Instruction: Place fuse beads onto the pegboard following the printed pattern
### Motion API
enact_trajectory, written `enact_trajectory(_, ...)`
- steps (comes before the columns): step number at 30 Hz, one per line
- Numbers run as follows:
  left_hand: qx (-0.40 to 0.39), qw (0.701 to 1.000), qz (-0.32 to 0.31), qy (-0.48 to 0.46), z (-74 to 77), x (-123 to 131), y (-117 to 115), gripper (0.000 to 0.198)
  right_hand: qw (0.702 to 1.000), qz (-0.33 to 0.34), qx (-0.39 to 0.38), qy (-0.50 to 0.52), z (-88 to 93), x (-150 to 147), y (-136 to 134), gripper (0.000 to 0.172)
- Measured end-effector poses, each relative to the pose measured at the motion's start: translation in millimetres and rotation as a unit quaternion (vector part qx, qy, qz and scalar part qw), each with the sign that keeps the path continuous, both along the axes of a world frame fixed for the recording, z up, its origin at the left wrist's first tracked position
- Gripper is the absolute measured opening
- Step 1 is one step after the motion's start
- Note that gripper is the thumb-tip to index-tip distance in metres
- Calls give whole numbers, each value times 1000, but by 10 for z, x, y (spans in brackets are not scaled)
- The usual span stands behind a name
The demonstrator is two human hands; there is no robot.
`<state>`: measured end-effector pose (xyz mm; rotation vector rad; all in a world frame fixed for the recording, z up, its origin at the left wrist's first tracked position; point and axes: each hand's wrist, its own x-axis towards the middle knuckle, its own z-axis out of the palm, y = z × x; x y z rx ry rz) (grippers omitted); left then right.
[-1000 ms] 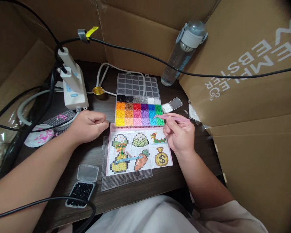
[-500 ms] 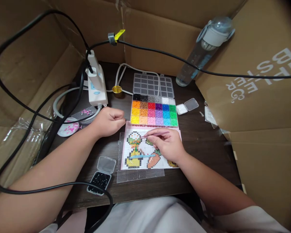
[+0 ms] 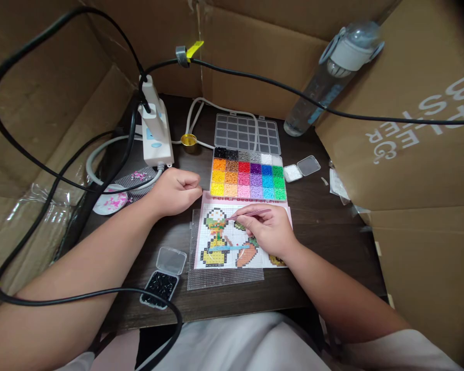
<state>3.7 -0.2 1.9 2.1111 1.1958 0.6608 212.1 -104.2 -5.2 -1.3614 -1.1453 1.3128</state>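
Note:
My right hand [image 3: 272, 229] is closed around pink tweezers [image 3: 251, 213], their tips pointing left over the bead pattern sheet [image 3: 235, 257]. The tips rest near the green and orange part of a printed figure; whether a bead sits in them is too small to tell. Under the sheet lies a clear pegboard [image 3: 224, 279], showing at its left and front edges. My left hand [image 3: 178, 190] lies closed in a fist on the table, left of the sheet's top corner; its palm is hidden. Behind the sheet stands the open bead box [image 3: 249, 175], with many colours in separate compartments.
A small box of black beads [image 3: 160, 288] lies at front left, another of white beads [image 3: 293, 173] at right. A power strip [image 3: 157, 147], gold cup [image 3: 189, 144] and bottle [image 3: 332, 77] stand behind. Black cables [image 3: 255, 77] cross above; cardboard walls [image 3: 417, 247] surround the table.
The whole view has shifted slightly, moving the scene a little right and up. Both hands keep their poses, and the tweezer tips stay near the same printed figure.

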Motion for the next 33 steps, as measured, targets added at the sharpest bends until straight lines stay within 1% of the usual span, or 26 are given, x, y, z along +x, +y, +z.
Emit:
enact_trajectory(5,0,1000,2,3,0,-1,-4,33,1000,-20,-3,11,25,-3,9,8)
enact_trajectory(10,-5,1000,3,1,0,-10,-6,33,999,-43,-3,18,71,66,36,12)
enact_trajectory(13,-2,1000,2,-1,-3,-10,-4,33,997,-75,13,31,73,136,59,13)
enact_trajectory(20,-8,1000,2,1,-14,-8,5,33,989,-116,60,73,-31,296,113,13)
enact_trajectory(25,-12,1000,5,4,-15,-11,5,33,982,-138,71,104,19,382,127,12)
enact_trajectory(28,-9,1000,4,6,-11,-10,5,33,980,-154,86,94,50,422,118,12)
enact_trajectory(33,-4,1000,1,12,1,-6,4,34,977,-158,107,91,53,462,113,10)
